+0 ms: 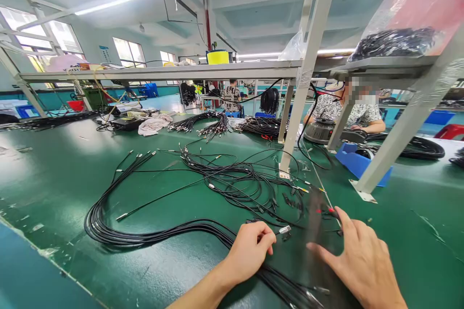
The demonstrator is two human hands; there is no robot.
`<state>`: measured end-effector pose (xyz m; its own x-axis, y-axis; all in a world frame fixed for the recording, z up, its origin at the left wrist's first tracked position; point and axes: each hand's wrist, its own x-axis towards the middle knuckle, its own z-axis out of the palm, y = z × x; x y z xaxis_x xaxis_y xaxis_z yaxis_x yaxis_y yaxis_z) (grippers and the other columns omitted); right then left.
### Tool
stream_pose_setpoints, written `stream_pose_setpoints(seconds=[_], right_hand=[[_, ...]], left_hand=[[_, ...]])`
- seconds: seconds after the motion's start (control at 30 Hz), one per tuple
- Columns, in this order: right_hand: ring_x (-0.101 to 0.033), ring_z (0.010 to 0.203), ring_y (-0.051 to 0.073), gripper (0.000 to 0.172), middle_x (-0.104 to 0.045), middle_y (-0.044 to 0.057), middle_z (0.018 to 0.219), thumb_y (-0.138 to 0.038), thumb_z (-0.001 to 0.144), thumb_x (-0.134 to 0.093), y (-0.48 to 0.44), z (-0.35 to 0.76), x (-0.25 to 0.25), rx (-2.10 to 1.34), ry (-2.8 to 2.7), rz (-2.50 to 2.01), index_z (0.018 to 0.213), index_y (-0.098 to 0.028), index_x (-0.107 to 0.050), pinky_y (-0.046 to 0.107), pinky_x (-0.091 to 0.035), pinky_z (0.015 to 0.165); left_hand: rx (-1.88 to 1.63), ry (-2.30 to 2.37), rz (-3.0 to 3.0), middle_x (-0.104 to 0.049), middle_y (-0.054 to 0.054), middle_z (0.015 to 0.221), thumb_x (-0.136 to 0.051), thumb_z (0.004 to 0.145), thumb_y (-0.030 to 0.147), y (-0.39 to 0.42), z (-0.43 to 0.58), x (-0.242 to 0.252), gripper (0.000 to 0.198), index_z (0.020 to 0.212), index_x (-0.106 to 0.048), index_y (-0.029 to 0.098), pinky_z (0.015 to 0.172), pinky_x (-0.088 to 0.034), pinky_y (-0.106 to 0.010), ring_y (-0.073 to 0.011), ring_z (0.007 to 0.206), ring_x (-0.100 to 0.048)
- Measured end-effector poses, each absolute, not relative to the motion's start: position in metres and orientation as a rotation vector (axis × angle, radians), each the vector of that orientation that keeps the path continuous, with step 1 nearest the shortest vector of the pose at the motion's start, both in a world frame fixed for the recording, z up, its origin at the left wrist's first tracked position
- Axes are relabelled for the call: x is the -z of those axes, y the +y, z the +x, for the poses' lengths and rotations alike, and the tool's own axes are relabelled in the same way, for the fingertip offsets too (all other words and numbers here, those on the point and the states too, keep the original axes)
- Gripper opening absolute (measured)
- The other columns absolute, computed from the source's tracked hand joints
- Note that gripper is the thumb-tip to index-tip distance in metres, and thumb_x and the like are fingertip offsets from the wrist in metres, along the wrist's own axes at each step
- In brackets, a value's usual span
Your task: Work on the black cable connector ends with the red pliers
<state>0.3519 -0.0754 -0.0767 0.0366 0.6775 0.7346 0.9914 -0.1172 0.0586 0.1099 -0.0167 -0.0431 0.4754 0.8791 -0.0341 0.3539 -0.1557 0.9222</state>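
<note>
My left hand (250,251) is closed in a pinch on the end of a thin black cable with a small metal connector (284,230) just past the fingertips. My right hand (358,260) lies flat with fingers spread on a dark transparent bag (311,246) holding small black parts. A thick bundle of black cables (145,236) loops across the green table (54,169) to the left and runs under my left wrist. A loose tangle of thin black wires (239,178) lies just beyond both hands.
White shelf-frame legs (300,101) stand on the table ahead and at the right. A blue bin (358,161) sits by the right leg. More cable bundles (206,123) lie farther back. A person (348,111) sits opposite; another is farther off.
</note>
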Motion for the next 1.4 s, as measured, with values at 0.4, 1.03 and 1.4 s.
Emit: stream_pose_setpoints(seconds=[0.4,1.03,1.4], right_hand=[[-0.062,0.088,0.031,0.050,-0.062,0.013,0.098,-0.030,0.090,-0.043,-0.066,0.345,0.091,0.721,-1.654,-1.823,0.137,-0.012,-0.038,0.043,-0.050,0.069],[-0.067,0.080,0.018,0.030,-0.068,0.002,0.093,-0.044,0.100,-0.042,-0.078,0.347,0.086,0.563,-1.928,-1.512,0.118,-0.024,-0.055,0.030,-0.056,0.067],[-0.068,0.081,0.019,0.029,-0.069,0.004,0.095,-0.040,0.101,-0.041,-0.081,0.348,0.079,0.610,-1.951,-1.487,0.120,-0.022,-0.053,0.032,-0.058,0.069]], left_hand=[[-0.730,1.147,2.212,-0.066,-0.002,0.090,-0.059,0.091,0.012,-0.019,0.107,0.050,0.014,0.082,-0.067,0.019,0.086,-0.041,-0.034,-0.0187,0.090,-0.055],[-0.418,0.894,3.012,-0.066,-0.002,0.094,-0.058,0.091,0.007,-0.023,0.095,0.068,0.012,0.088,-0.063,0.018,0.076,-0.053,-0.026,-0.0154,0.080,-0.060],[-0.417,0.985,3.072,-0.061,-0.012,0.134,-0.054,0.092,0.003,-0.010,0.088,0.069,0.016,0.095,-0.064,0.015,0.095,-0.053,-0.037,-0.0225,0.107,-0.062]])
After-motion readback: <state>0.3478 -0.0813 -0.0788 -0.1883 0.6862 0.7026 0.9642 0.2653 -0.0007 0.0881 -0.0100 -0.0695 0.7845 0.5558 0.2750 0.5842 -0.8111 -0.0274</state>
